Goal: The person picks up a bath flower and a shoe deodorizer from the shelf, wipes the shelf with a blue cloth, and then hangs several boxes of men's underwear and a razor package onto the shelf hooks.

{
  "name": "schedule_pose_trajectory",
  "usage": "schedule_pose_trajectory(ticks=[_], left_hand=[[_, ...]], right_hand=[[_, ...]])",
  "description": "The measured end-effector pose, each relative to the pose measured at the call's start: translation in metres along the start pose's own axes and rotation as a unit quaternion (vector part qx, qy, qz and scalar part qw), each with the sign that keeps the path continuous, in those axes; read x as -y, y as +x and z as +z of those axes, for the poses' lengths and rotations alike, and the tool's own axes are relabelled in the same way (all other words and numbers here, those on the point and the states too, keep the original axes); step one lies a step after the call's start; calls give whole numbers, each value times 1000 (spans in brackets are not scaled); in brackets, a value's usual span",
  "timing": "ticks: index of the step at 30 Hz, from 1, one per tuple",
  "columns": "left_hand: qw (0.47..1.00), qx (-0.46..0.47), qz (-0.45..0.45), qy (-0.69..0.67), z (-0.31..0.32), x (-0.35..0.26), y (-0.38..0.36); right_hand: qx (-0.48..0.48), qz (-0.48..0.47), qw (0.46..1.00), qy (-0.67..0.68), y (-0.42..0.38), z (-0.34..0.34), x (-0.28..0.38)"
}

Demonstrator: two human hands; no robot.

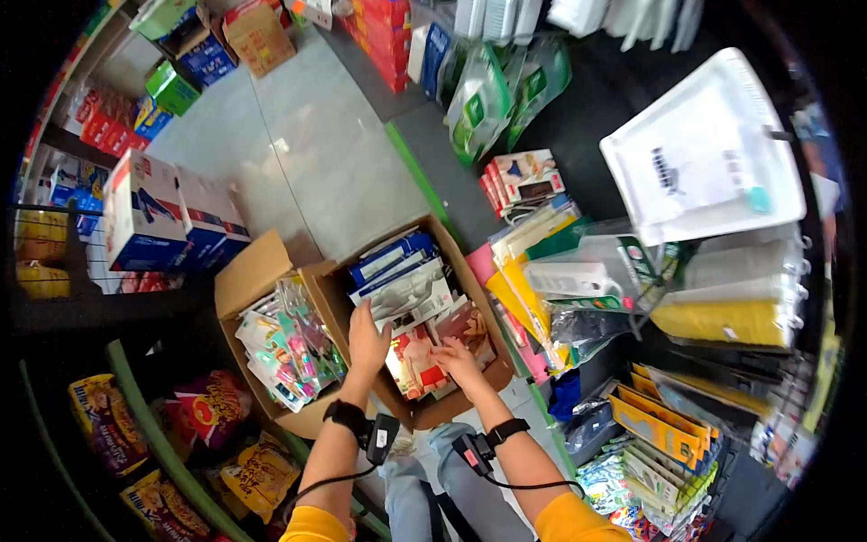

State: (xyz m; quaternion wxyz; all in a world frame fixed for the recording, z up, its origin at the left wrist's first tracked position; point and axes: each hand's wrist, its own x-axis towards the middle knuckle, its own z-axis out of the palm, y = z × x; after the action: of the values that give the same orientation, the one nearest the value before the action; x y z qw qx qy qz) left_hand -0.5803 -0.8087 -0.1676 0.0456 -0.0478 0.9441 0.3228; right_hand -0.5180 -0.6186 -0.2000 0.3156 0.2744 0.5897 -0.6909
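An opened cardboard box [495, 361] stands on the floor in front of me, holding several flat packages. Inside it, my left hand [368, 341] reaches over the left side, fingers stretched out beside a grey-and-white package [411, 298]. My right hand [459, 358] is over the right part of the box, with fingers apart at the edge of a red package [417, 363] with a figure printed on it. Blue packages [393, 257] fill the far end. Neither hand visibly grips anything. Each wrist wears a black strap with a small cabled device.
Left of the box stands a second cardboard box [237, 339] full of small colourful blister packs [293, 348]. Hanging goods and a white tray [704, 149] line the right side. Snack bags [257, 474] sit on a rack at lower left; large blue-and-white boxes [167, 212] stand beyond.
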Motion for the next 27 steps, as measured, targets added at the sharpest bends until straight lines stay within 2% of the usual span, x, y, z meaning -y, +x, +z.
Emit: schedule_pose_trajectory(ticks=[4, 6, 9, 10, 12, 13, 14, 16, 17, 18, 20, 21, 22, 24, 25, 27], left_hand=[[992, 22, 30, 118, 30, 30, 32], [991, 46, 12, 127, 41, 40, 36], [990, 37, 38, 130, 45, 43, 39], [989, 41, 39, 134, 47, 43, 38], [993, 11, 33, 115, 47, 41, 32], [991, 35, -10, 129, 43, 34, 29], [990, 38, -9, 133, 41, 35, 27], [984, 87, -120, 103, 39, 32, 26], [990, 69, -103, 68, 33, 30, 22], [990, 68, -101, 67, 28, 30, 16], [981, 140, -104, -85, 25, 38, 1], [977, 152, -101, -112, 25, 42, -8], [950, 209, -152, -174, 14, 35, -13], [926, 270, -197, -174, -12, 13, -25], [928, 270, -189, -173, -27, -1, -33], [852, 268, -261, -367, -57, -31, -53]], right_hand=[[-14, 52, 998, -16, 46, 8, -12], [-11, 79, 997, -21, 62, 9, -17], [-40, 71, 989, 126, 88, 17, -26], [-40, 74, 988, 131, 97, 18, -29], [-37, 103, 979, 172, 111, 20, -34], [-46, 86, 967, 237, 112, 23, -37], [-46, 87, 965, 242, 112, 24, -38], [-40, 85, 982, 162, 108, 15, -27], [-8, 43, 982, 184, 97, 13, -24], [-8, 41, 982, 185, 88, 10, -22], [18, 64, 985, 159, 67, 5, -15], [13, 74, 987, 140, 50, 3, 0], [12, 66, 988, 142, 37, 2, 4], [-28, 37, 995, 86, 7, -1, 9], [-43, 43, 996, 69, -4, -4, 14], [-34, 3, 991, 131, -40, -11, 31]])
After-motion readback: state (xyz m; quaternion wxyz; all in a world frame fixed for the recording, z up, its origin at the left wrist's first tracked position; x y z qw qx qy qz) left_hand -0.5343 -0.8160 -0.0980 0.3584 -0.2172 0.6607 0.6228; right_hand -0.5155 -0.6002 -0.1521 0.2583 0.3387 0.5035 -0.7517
